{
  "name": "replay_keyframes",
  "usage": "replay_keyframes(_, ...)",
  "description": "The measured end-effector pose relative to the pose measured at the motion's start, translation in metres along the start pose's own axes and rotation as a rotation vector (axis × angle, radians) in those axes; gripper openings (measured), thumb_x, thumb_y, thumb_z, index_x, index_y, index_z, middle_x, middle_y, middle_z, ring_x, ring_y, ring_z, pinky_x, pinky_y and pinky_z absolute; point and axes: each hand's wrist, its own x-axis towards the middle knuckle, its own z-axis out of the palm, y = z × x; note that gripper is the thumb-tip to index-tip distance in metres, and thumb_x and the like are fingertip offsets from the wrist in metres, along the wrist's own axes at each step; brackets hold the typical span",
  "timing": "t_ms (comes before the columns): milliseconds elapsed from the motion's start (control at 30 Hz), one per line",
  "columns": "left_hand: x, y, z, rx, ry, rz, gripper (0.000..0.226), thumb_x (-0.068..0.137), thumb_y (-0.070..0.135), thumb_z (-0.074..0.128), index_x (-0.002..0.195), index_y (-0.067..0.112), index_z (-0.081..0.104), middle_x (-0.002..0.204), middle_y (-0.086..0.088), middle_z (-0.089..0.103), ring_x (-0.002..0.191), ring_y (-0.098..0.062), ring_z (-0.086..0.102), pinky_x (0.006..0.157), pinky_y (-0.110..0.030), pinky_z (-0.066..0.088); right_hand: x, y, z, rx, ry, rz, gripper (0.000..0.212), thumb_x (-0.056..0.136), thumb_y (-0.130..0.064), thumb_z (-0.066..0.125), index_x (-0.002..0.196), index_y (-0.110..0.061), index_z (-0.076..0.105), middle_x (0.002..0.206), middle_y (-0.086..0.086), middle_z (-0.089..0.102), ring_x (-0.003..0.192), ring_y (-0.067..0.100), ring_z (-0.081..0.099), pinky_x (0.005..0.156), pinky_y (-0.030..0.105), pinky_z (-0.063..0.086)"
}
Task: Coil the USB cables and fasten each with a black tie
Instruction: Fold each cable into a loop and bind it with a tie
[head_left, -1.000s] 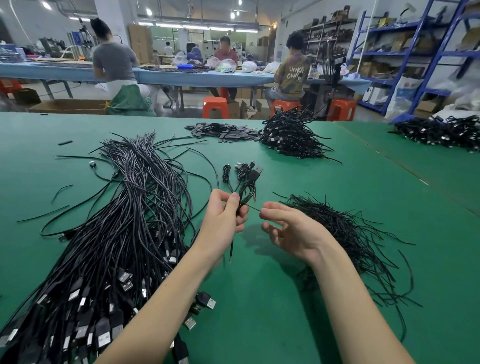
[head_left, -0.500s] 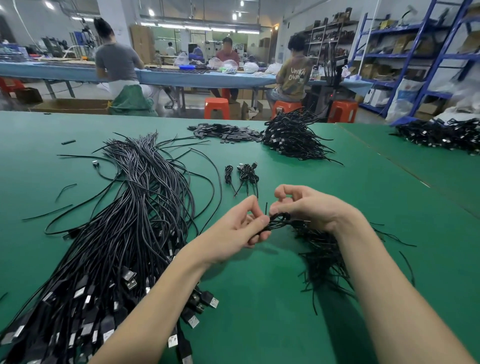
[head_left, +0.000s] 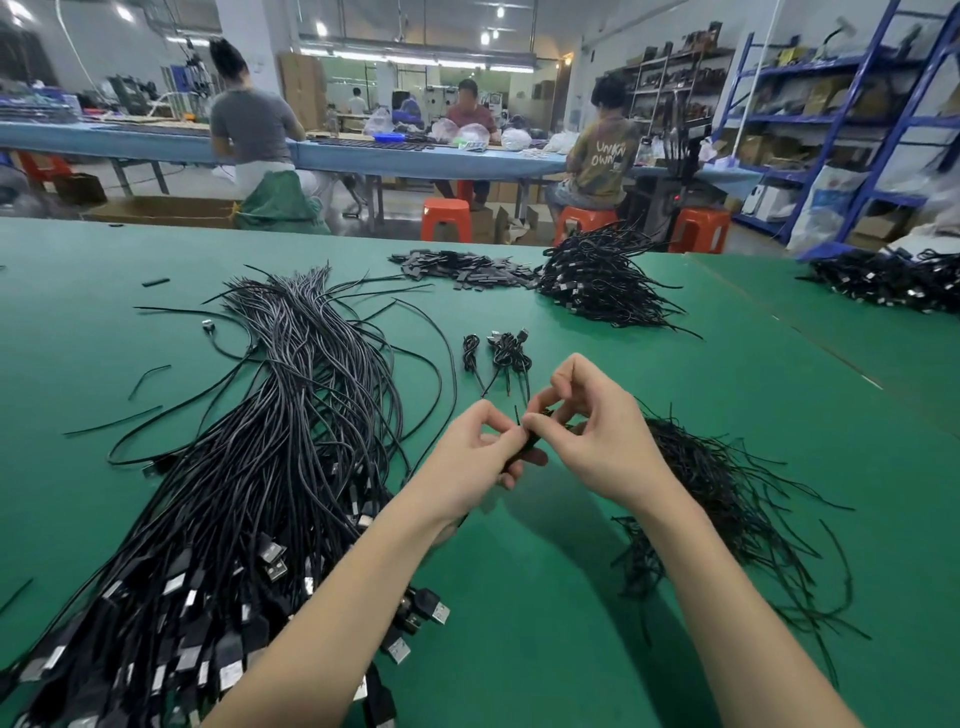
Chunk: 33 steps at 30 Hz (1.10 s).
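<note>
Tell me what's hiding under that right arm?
Under the right forearm lies the heap of thin black ties on the green table. The arm covers the heap's near-left part, so that part cannot be seen.

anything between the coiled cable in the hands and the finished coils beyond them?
Nothing visible. The left hand and right hand hold the coiled cable above bare green table; the finished coils lie just beyond, with open mat between.
</note>
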Motion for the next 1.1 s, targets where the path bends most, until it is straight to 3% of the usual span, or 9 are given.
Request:
replay_keyframes(100, 0.000, 0.003, -0.001, -0.153, 0.036, -0.033, 0.015, 0.097, 0.008, 0.062, 0.096, 0.003, 0.049, 0.071, -0.009, 0.074, 0.055, -0.010, 0.058, 0.054, -0.019, 0.049, -0.003, -0.002, 0.002, 0.089, 0.028, -0.020, 0.043, 0.086, -0.006, 0.072, 0.081, -0.025, 0.034, 0.084, -0.002, 0.071, 0.062, 0.019, 0.054, 0.056, 0.013, 0.042)
replay_keyframes(200, 0.000, 0.005, -0.002, -0.112, 0.089, 0.002, 0.013, 0.096, 0.006, 0.063, 0.103, 0.002, 0.054, 0.069, -0.004, 0.074, 0.056, -0.008, 0.060, 0.060, -0.021, 0.053, -0.003, -0.003, 0.001, 0.076, 0.034, -0.020, 0.045, 0.087, -0.009, 0.074, 0.080, -0.028, 0.033, 0.083, -0.005, 0.072, 0.061, 0.010, 0.055, 0.057, 0.020, 0.043)
replay_keyframes(300, -0.001, 0.003, -0.004, 0.115, 0.164, 0.111, 0.005, 0.093, 0.011, 0.068, 0.097, 0.011, 0.065, 0.076, -0.001, 0.076, 0.061, -0.012, 0.062, 0.068, -0.033, 0.055, -0.005, -0.004, -0.001, 0.082, 0.021, 0.001, 0.044, 0.087, -0.009, 0.075, 0.081, -0.027, 0.034, 0.084, -0.004, 0.073, 0.063, 0.012, 0.053, 0.061, 0.028, 0.043)
replay_keyframes(467, -0.005, -0.001, -0.004, 0.475, 0.310, 0.428, 0.007, 0.087, 0.010, 0.074, 0.087, 0.017, 0.072, 0.078, 0.011, 0.072, 0.072, 0.000, 0.066, 0.069, -0.012, 0.048, -0.005, -0.006, -0.003, 0.074, -0.013, 0.173, 0.022, 0.084, -0.013, 0.077, 0.086, -0.022, 0.057, 0.083, -0.005, 0.074, 0.063, 0.029, 0.065, 0.063, 0.037, 0.056)
replay_keyframes(667, -0.010, -0.006, 0.001, 0.659, 0.339, 0.628, 0.004, 0.092, 0.012, 0.068, 0.093, 0.016, 0.067, 0.084, 0.005, 0.071, 0.080, -0.013, 0.067, 0.076, -0.034, 0.053, 0.000, -0.013, 0.005, 0.224, 0.103, 0.336, 0.009, 0.081, -0.013, 0.084, 0.082, -0.015, 0.075, 0.074, 0.002, 0.077, 0.065, 0.015, 0.071, 0.060, 0.025, 0.058)
replay_keyframes(767, -0.012, -0.010, 0.002, 0.694, 0.391, 0.656, 0.005, 0.093, 0.014, 0.067, 0.099, 0.015, 0.067, 0.089, 0.002, 0.069, 0.085, -0.018, 0.066, 0.079, -0.041, 0.054, -0.001, -0.015, 0.006, 0.228, 0.099, 0.347, 0.010, 0.081, -0.010, 0.083, 0.081, -0.016, 0.075, 0.072, 0.001, 0.077, 0.061, 0.014, 0.071, 0.070, 0.032, 0.062)
replay_keyframes(967, -0.013, -0.005, 0.006, 0.713, 0.414, 0.670, 0.009, 0.091, 0.014, 0.071, 0.100, 0.016, 0.068, 0.089, 0.004, 0.071, 0.084, -0.013, 0.068, 0.080, -0.037, 0.055, 0.000, -0.010, 0.010, 0.085, 0.127, 0.242, 0.011, 0.084, -0.014, 0.081, 0.080, -0.021, 0.073, 0.068, -0.005, 0.073, 0.059, 0.006, 0.065, 0.064, 0.020, 0.052)
replay_keyframes(1033, -0.011, 0.002, 0.005, 0.580, 0.393, 0.600, 0.014, 0.086, 0.013, 0.076, 0.098, 0.018, 0.070, 0.088, 0.010, 0.073, 0.083, -0.006, 0.070, 0.081, -0.027, 0.056, -0.001, -0.008, 0.012, 0.089, 0.173, 0.196, 0.014, 0.085, -0.013, 0.080, 0.079, -0.024, 0.071, 0.072, -0.007, 0.073, 0.066, 0.007, 0.067, 0.070, 0.023, 0.055)
replay_keyframes(1100, -0.007, 0.011, 0.004, 0.315, 0.315, 0.383, 0.016, 0.083, 0.018, 0.079, 0.097, 0.018, 0.072, 0.088, 0.006, 0.077, 0.085, -0.007, 0.072, 0.081, -0.021, 0.056, -0.001, -0.006, 0.011, 0.079, 0.225, 0.130, 0.018, 0.087, -0.013, 0.078, 0.080, -0.027, 0.069, 0.075, -0.010, 0.073, 0.071, 0.006, 0.069, 0.072, 0.020, 0.054)
